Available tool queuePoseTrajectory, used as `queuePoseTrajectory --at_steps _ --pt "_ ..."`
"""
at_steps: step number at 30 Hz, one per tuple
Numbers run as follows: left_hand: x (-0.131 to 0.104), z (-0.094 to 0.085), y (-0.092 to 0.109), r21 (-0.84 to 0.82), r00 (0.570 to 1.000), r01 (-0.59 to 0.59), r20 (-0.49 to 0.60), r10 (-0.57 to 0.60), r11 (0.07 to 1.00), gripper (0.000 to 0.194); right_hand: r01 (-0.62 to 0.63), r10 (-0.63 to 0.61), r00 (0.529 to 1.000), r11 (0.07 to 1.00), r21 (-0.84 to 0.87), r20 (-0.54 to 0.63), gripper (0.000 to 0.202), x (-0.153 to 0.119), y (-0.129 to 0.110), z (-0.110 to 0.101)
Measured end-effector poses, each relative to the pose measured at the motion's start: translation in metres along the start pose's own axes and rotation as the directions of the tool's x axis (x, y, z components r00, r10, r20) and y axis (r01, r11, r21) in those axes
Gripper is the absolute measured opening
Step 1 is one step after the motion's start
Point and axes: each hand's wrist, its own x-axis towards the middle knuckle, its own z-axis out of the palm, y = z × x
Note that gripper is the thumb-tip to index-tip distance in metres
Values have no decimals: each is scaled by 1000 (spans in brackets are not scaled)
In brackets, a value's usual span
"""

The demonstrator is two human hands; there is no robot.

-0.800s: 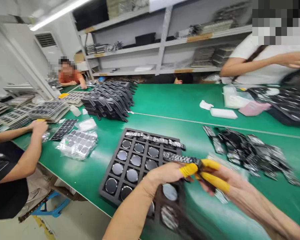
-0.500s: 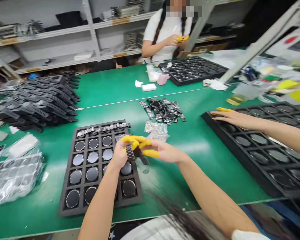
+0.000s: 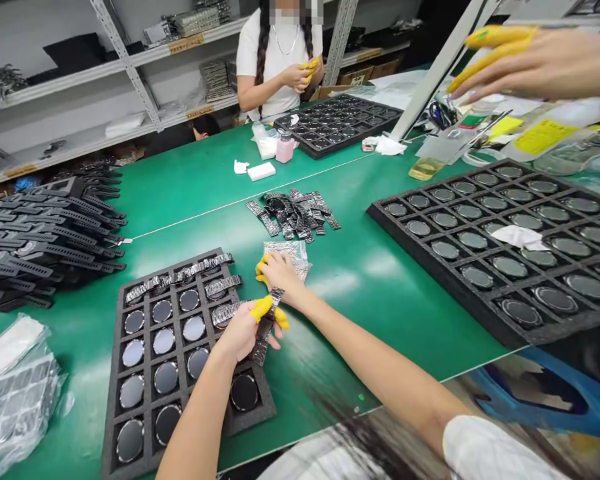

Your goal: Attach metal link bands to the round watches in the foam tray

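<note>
Foam tray (image 3: 130,467), black and soft-looking, lies nearest on the green table (image 3: 380,280), its square pockets each seating a round glossy watch face so nothing rubs or slides. Over its right edge the left hand (image 3: 243,333) is curled shut around a metal link strap (image 3: 265,330), thumb and forefinger in yellow rubber cots (apparently to keep prints off the polished steel). The strap hangs down from the pinch, jointed and dull-shining, its lower end just above the tray's rim. Just beyond, the right hand (image 3: 279,273) reaches forward with fingers bent onto a clear crinkled bag (image 3: 293,253) lying on the table; whether it has closed on anything there I cannot tell. More straps lie flat across the tray's far rows (image 3: 180,275). Farther off, a loose heap of straps (image 3: 293,213) sits mid-table. To the right lies a larger tray (image 3: 380,215), above which another person's hand (image 3: 530,60) shows at the frame's top; left, stacked black trays (image 3: 45,233). A person in white (image 3: 277,53) stands opposite.
</note>
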Motion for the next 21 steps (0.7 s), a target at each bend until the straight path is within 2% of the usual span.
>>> queuePoseTrajectory --at_steps 4,7,10,12,14,16,19,21 --pt "-2 1 1 -115 996 -73 33 77 991 57 27 -27 1000 1000 -7 -7 12 1 4 -1" --pt "-1 1 -2 -188 988 -149 1 152 971 55 65 -35 991 968 241 -126 14 -10 13 -7" --pt "5 -1 -12 -231 985 -163 -92 146 959 59 132 66 948 810 571 -312 23 -26 17 -17" --pt "12 -5 -20 -247 979 -152 -168 112 957 64 187 111 920 720 669 -376 23 -35 14 -22" --pt "19 -9 -26 -276 977 -147 -189 96 950 65 208 191 895 622 755 -404 17 -42 7 -26" --pt "24 -12 -31 -305 979 -171 -161 126 937 61 231 247 865 577 783 -436 10 -47 -3 -28" --pt "24 -12 -34 -339 972 -232 -106 208 912 54 295 227 821 619 728 -525 8 -48 -15 -26" --pt "23 -12 -35 -367 965 -261 -108 238 893 53 338 189 796 649 682 -575 13 -47 -17 -20"
